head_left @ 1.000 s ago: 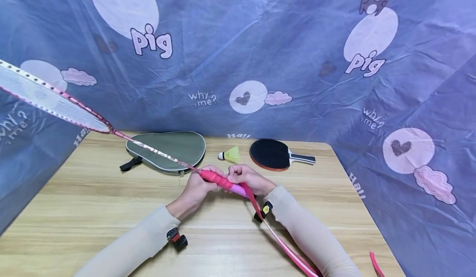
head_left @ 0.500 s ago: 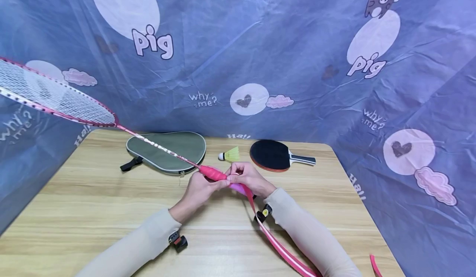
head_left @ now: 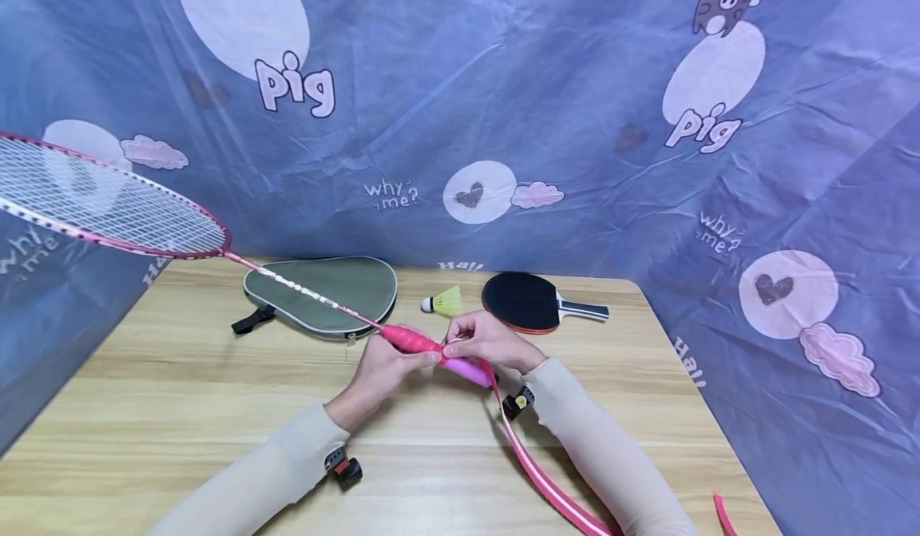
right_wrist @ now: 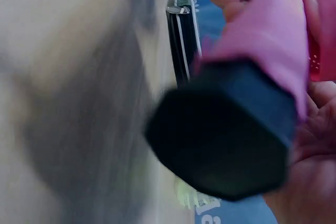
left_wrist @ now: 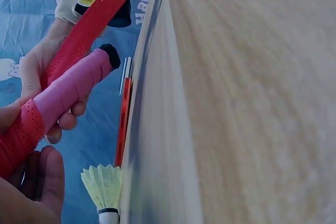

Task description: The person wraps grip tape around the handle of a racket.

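Note:
A badminton racket (head_left: 295,284) is held above the table, its strung head at the left and its handle between my two hands. Red perforated grip tape (left_wrist: 23,135) covers the handle's upper part; the pink lower part (left_wrist: 73,82) ends in a black butt cap (right_wrist: 220,129). My left hand (head_left: 381,368) grips the red-wrapped part, thumb along it. Just beside that thumb, my right hand (head_left: 496,340) pinches the tape at the edge of the wrapping. A loose tape length (head_left: 535,472) trails past my right forearm toward the front edge of the view.
Behind the hands, a green paddle case (head_left: 323,292), a yellow shuttlecock (head_left: 446,302) and a black table tennis paddle (head_left: 521,300) lie on the wooden table (head_left: 180,408). A short red strip (head_left: 724,514) lies at the front right. Patterned blue cloth (head_left: 596,105) hangs behind.
The racket has rolled about its shaft, so its strings show more broadly now. My left thumb has come up to the right fingers, and my right wrist has shifted slightly rightward.

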`<state>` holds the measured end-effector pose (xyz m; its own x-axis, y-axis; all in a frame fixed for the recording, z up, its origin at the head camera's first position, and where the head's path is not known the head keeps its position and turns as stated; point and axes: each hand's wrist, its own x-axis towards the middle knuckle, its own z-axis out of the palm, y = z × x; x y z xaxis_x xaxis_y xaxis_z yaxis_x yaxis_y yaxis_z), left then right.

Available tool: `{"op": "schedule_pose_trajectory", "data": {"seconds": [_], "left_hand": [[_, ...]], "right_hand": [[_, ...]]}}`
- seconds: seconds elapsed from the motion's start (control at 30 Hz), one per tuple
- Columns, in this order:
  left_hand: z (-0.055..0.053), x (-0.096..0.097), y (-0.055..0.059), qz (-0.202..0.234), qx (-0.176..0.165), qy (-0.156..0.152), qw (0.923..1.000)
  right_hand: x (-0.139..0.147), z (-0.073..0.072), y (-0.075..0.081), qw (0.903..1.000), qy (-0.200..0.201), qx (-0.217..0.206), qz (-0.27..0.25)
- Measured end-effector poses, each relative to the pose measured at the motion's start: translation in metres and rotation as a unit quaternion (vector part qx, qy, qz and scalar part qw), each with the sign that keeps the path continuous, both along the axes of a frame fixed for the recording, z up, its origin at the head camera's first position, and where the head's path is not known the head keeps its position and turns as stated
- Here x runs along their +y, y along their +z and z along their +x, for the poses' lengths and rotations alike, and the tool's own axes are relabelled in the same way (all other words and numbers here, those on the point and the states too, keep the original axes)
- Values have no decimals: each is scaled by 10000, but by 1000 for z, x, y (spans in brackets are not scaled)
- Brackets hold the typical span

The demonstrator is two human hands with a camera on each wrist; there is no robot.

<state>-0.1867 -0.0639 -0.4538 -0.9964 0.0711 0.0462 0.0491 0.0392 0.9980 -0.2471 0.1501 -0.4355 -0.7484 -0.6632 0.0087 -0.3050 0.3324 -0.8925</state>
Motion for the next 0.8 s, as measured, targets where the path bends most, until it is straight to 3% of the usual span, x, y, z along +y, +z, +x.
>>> {"op": "schedule_pose_trajectory", "data": {"seconds": [0.2,0.53,0.8], "left_hand": [[0,0,-1,81,-47,-96,9999],[1,1,-4,494,-224,-350,9979],[1,0,-4,630,-452,-414,9961]], "right_hand": [[2,0,-1,9997,211,-98,69],[2,-2,-7,9997,63,-249,-37],[0,-2,-7,9996,169,-242,1]]}}
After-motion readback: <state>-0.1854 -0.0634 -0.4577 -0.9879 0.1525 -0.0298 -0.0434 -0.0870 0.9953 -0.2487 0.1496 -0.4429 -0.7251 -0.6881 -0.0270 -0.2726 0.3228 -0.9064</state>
